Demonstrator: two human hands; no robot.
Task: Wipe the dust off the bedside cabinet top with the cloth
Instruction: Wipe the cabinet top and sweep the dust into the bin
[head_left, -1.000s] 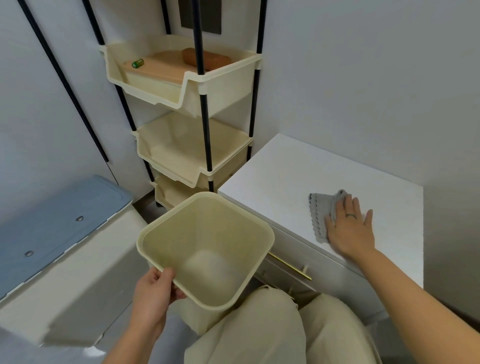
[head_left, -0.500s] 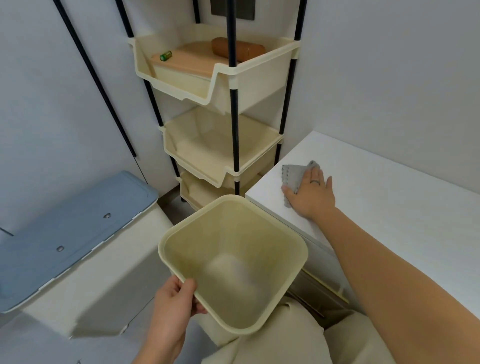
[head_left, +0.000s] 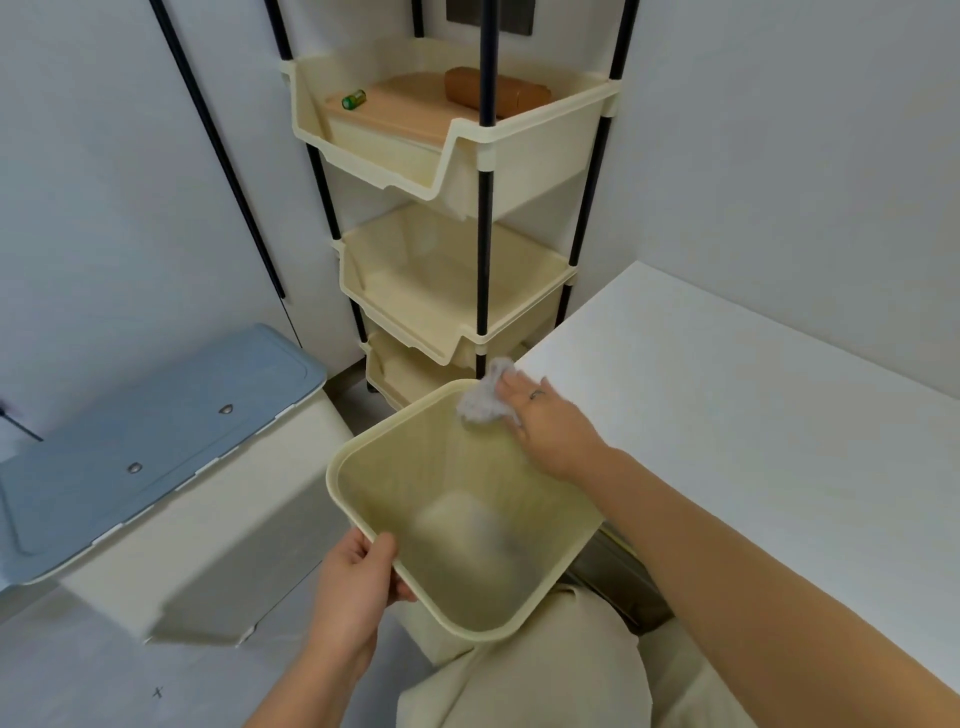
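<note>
The white bedside cabinet top (head_left: 753, 415) fills the right side. My right hand (head_left: 550, 426) holds the grey cloth (head_left: 485, 397) bunched at the cabinet's near left corner, past the edge and over the rim of a cream plastic bin (head_left: 363, 525). My left hand (head_left: 358, 582) grips that bin by its near left rim and keeps it just below the cabinet edge, its open top tilted up. The bin's inside is blurred.
A cream three-tier rack (head_left: 457, 218) on black poles stands behind the bin, its top tray holding a wooden board, a brown roll and a small green battery (head_left: 354, 98). A white box with a blue lid (head_left: 156, 415) sits left. My knees are below.
My right hand has swept the cloth leftward across the cabinet top, from mid surface to its left corner and over the bin rim. The cloth is now bunched. The bin stays in my left hand.
</note>
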